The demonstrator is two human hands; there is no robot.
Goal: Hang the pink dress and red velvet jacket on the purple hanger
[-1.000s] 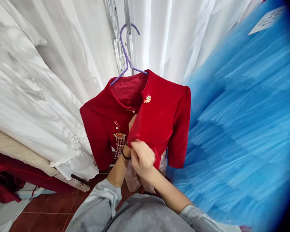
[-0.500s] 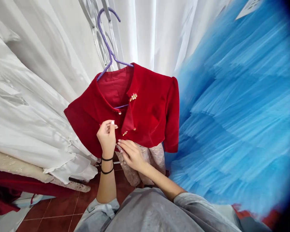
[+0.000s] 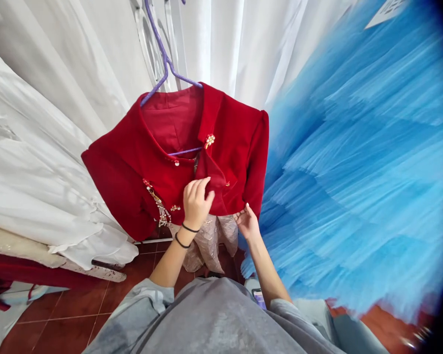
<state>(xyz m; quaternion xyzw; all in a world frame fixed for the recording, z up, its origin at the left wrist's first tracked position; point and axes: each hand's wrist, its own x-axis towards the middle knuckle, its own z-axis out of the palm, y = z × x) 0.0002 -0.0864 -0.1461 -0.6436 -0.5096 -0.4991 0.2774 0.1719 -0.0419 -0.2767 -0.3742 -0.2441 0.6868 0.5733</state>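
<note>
A short red velvet jacket (image 3: 236,118) hangs from a purple hanger (image 3: 165,56) in front of me. Its front is unfastened, with one edge folded back to show the lining. A gold flower-shaped clasp (image 3: 209,140) sits by the collar, and a beaded tassel (image 3: 158,204) hangs on the left panel. My left hand (image 3: 195,202) lies against the folded front edge, its fingers bent and the thumb apart from them. At the lower right hem, my right hand (image 3: 248,223) pinches the velvet between thumb and fingers.
Ruffled blue tulle (image 3: 347,162) fills the right side. White fabric (image 3: 40,162) hangs on the left, and a white curtain (image 3: 236,44) at the back. Below the jacket is a pale shiny cloth (image 3: 208,241), above the red tiled floor (image 3: 74,314).
My left hand has moved right, from the left panel to the folded edge. My right hand has shifted right to the hem. The tassel is now uncovered, and the jacket sits slightly higher in view.
</note>
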